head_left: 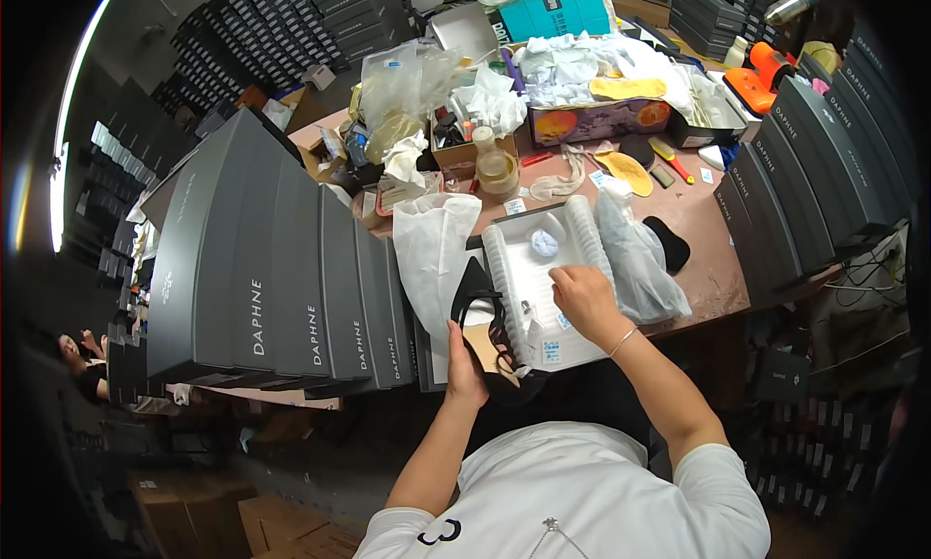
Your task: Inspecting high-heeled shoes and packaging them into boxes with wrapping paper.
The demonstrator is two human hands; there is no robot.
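My left hand (464, 372) is wrapped round the side of a black strappy sandal (485, 312) with a beige insole, held tilted at the open box's left edge. My right hand (588, 305) is over the box with its fingers curled together; whatever they may hold is hidden. Beneath it lies the open shoebox (519, 237), lined with ribbed white padding (587, 224). A crumpled white paper ball (545, 242) sits inside, and a small clear packet (529, 328) lies nearer me. White tissue paper (432, 244) spreads to the left, and a whitish plastic bag (640, 268) to the right.
Rows of dark grey shoeboxes (247, 268) stand at my left, with more shoeboxes (790, 171) at my right. Behind are a glass bottle (497, 166), yellow insole (626, 173), brush (671, 159), black insole (667, 246), orange tool (761, 79) and a paper-filled carton (592, 123).
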